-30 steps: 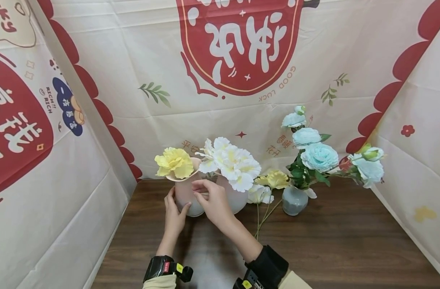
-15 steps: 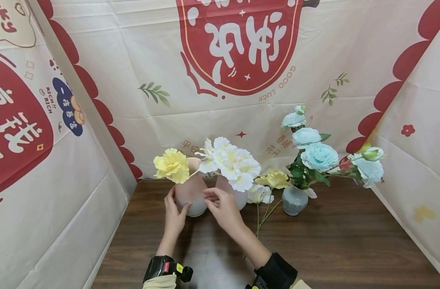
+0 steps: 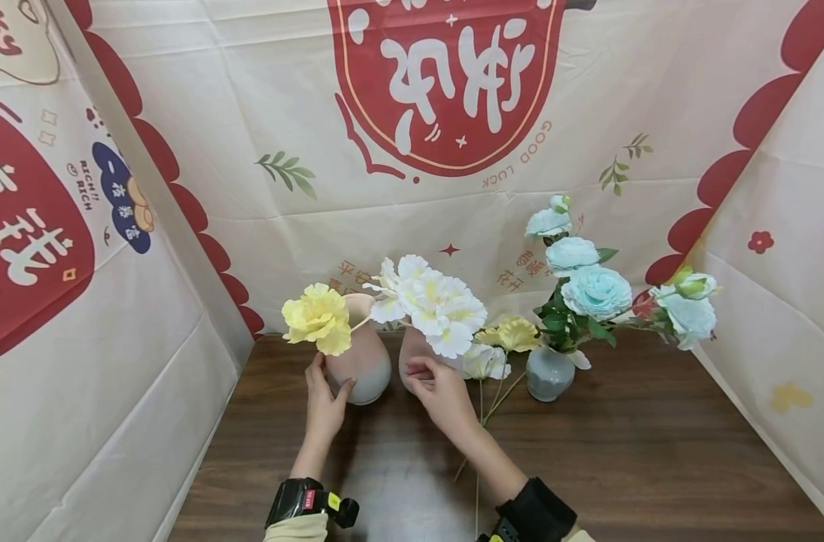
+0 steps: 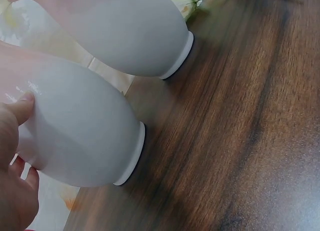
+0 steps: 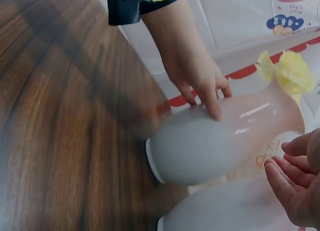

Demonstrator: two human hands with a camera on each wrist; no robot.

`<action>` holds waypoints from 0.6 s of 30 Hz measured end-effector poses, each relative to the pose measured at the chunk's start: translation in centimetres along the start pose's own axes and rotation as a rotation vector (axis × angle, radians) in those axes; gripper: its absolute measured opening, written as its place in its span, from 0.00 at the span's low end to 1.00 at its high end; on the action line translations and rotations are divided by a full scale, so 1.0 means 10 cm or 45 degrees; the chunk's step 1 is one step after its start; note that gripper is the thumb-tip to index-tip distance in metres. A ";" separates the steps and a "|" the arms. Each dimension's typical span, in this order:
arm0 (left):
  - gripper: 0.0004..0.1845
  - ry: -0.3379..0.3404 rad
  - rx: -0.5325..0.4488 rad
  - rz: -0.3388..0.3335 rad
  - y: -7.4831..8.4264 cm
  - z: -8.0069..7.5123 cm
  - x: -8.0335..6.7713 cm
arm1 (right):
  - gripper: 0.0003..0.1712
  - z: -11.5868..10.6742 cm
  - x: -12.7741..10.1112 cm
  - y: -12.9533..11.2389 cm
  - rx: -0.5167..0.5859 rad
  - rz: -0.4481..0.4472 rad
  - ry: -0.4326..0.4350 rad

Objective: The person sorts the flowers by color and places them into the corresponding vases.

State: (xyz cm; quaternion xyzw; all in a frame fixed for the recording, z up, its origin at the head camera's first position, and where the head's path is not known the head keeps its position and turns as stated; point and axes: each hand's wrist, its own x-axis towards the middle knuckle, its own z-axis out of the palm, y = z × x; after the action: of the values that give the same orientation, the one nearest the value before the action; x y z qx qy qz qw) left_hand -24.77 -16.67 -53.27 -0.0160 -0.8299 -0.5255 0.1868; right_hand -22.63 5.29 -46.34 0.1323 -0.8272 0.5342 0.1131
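My left hand (image 3: 325,403) grips the pink-and-white vase (image 3: 361,361) from its left side, thumb (image 4: 20,107) on the belly and fingers around the back (image 5: 200,83). A yellow flower (image 3: 317,318) leans out of its mouth to the left. My right hand (image 3: 440,391) hovers in front of the second pink vase (image 3: 415,350), which holds a white bloom cluster (image 3: 433,301). Its fingers (image 5: 295,183) are loosely curled and hold nothing. In the right wrist view they sit just above that second vase (image 5: 235,211). Both vases stand on the wooden table (image 3: 621,452).
A small grey-blue vase (image 3: 547,373) with pale blue roses (image 3: 596,290) stands to the right. Loose yellow and white flowers (image 3: 503,346) lie between the vases, their stems (image 3: 482,421) running toward me. Printed cloth walls (image 3: 114,339) enclose the table on three sides.
My right hand has left the neck of the left vase and moved right and down to the front of the second vase. The left hand keeps its grip; the yellow flower leans slightly further left.
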 end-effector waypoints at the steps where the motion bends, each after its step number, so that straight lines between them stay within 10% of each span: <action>1: 0.42 0.000 -0.002 0.000 0.00 0.00 0.00 | 0.11 -0.02 -0.01 0.02 -0.011 0.004 0.006; 18: 0.42 -0.011 0.006 -0.013 0.01 -0.01 0.01 | 0.12 -0.33 -0.14 0.56 -0.175 0.155 0.063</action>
State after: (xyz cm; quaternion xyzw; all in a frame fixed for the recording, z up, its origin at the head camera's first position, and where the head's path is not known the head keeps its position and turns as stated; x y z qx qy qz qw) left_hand -24.76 -16.76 -53.14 -0.0135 -0.8319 -0.5245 0.1806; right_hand -23.05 10.70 -50.29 0.0606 -0.8655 0.4850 0.1097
